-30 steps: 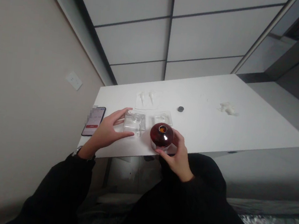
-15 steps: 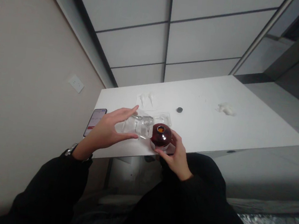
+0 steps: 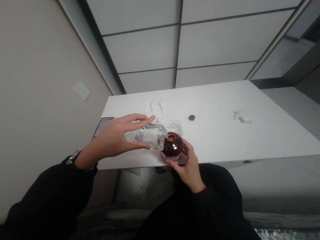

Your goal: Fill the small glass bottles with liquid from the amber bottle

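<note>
My left hand (image 3: 119, 132) grips a clear glass bottle (image 3: 150, 136) between thumb and fingers. The bottle is tipped nearly on its side, its neck pointing right at the mouth of a round dark-red bottle (image 3: 174, 149). Whether liquid is flowing cannot be made out. My right hand (image 3: 189, 161) is wrapped round the right side of the red bottle, which stands upright by the table's near edge. Orange shows inside its open top. Behind the two bottles lies a clear plastic tray (image 3: 177, 127).
On the white table (image 3: 218, 139) sit a small dark round cap (image 3: 191, 117), a crumpled white tissue (image 3: 242, 116) and two small whitish pieces (image 3: 161, 105) at the back. A phone (image 3: 103, 124) lies left, partly behind my left hand. A wall closes the left side.
My left hand has tilted the clear bottle further over and its neck has come right, up to the red bottle's opening. My right hand and the red bottle have hardly moved.
</note>
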A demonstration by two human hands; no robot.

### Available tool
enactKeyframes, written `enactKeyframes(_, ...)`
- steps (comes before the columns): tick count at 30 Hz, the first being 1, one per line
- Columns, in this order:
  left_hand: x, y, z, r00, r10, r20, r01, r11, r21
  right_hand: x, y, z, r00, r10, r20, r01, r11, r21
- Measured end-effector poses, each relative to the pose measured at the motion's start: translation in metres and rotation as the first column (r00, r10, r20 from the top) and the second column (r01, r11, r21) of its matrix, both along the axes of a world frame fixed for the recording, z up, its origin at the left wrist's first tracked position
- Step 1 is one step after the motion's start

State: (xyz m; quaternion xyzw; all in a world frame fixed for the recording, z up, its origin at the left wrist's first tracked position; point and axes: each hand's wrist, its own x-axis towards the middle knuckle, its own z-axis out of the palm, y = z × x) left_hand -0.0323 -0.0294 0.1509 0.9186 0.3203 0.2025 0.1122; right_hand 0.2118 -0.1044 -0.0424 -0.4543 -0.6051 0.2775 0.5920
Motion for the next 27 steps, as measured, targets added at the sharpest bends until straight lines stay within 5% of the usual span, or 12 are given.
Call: enactKeyframes(27,0.009,0.002,0.022,0.992,-0.013,-0.124,0.017,1.0,0.026,0.0,-0.001,0.001,1.0,0.011,-0.027,-0.011,1.0,-0.007)
